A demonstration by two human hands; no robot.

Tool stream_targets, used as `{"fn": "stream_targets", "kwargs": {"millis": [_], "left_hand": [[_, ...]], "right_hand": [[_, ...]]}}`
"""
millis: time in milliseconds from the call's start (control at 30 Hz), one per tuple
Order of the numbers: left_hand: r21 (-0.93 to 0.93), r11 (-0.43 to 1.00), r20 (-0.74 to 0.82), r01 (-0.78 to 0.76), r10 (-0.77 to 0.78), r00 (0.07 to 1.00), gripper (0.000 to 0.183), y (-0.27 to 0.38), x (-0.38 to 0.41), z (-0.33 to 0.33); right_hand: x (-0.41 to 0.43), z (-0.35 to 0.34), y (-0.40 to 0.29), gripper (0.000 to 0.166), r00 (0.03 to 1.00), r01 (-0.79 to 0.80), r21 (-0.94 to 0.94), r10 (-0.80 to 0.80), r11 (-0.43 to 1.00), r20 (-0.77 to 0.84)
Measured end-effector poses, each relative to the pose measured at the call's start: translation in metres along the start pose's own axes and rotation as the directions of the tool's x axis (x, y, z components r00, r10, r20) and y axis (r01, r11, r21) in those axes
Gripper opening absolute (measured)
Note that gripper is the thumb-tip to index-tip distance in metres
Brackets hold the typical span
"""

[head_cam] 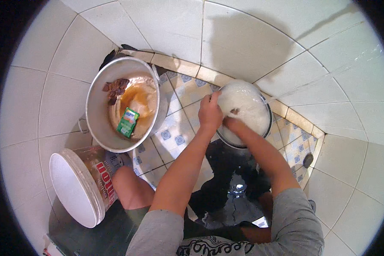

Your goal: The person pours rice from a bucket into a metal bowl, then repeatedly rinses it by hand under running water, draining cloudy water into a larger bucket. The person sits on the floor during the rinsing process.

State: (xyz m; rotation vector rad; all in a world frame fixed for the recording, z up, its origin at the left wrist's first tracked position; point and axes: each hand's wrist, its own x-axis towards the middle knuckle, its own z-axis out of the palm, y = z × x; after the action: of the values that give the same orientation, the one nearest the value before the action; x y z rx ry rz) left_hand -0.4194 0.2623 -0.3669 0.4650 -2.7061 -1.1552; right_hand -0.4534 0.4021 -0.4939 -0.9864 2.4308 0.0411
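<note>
A round, dark-rimmed basin (251,128) full of cloudy, whitish, foamy water stands on the tiled floor, with a stream of water running into it from the right. My left hand (210,110) is on the basin's left rim, its fingers curled there. My right hand (233,124) dips into the cloudy water near the left side; its fingers are hidden. A small brownish thing (235,111) shows at the water's surface. Left of my hands stands a large metal pot (94,105) holding a green sachet (128,122), dark reddish-brown pieces (116,90) and a little orange-brown liquid.
A white plastic bucket (76,188) with red lettering lies tilted beside my knee. Tiled walls (243,41) enclose the corner. Dark water covers the floor (233,179) below the basin. A dark oval stone-like thing (308,160) lies by the right wall.
</note>
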Motion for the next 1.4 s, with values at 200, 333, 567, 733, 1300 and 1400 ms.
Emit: {"fn": "stream_targets", "kwargs": {"millis": [200, 333, 567, 733, 1300, 1400], "left_hand": [[0.008, 0.999, 0.007, 0.032, -0.032, 0.999, 0.048, 0.0, -0.002, -0.006], [-0.019, 1.0, -0.03, 0.002, -0.003, 1.0, 0.046, 0.0, -0.002, 0.001], [0.051, 0.997, -0.041, 0.049, -0.047, 0.998, 0.046, -0.014, -0.007, -0.016], [-0.07, 0.996, -0.016, -0.047, 0.046, 0.999, 0.045, 0.025, 0.003, 0.011], [-0.079, 0.996, 0.06, -0.051, 0.056, 0.997, 0.04, -0.034, 0.007, -0.006], [-0.124, 0.972, -0.105, -0.2, 0.188, 0.977, 0.032, 0.011, 0.052, -0.056]], "right_hand": [[0.0, -0.032, 0.049, 0.03, 0.99, -0.13, 0.139, 0.123, 0.982, 0.064], [-0.032, -0.027, 0.083, 0.032, 0.976, -0.215, 0.222, 0.204, 0.951, 0.07], [-0.061, -0.023, -0.001, 0.023, 0.987, 0.004, 0.034, -0.009, 0.999, 0.161], [-0.012, 0.134, 0.087, 0.022, 0.976, -0.005, -0.146, 0.037, 0.989, 0.215], [-0.033, -0.012, -0.009, 0.039, 0.918, -0.388, 0.185, 0.396, 0.903, -0.011], [-0.006, -0.006, -0.037, 0.046, 0.889, -0.456, 0.253, 0.452, 0.854, 0.076]]}}
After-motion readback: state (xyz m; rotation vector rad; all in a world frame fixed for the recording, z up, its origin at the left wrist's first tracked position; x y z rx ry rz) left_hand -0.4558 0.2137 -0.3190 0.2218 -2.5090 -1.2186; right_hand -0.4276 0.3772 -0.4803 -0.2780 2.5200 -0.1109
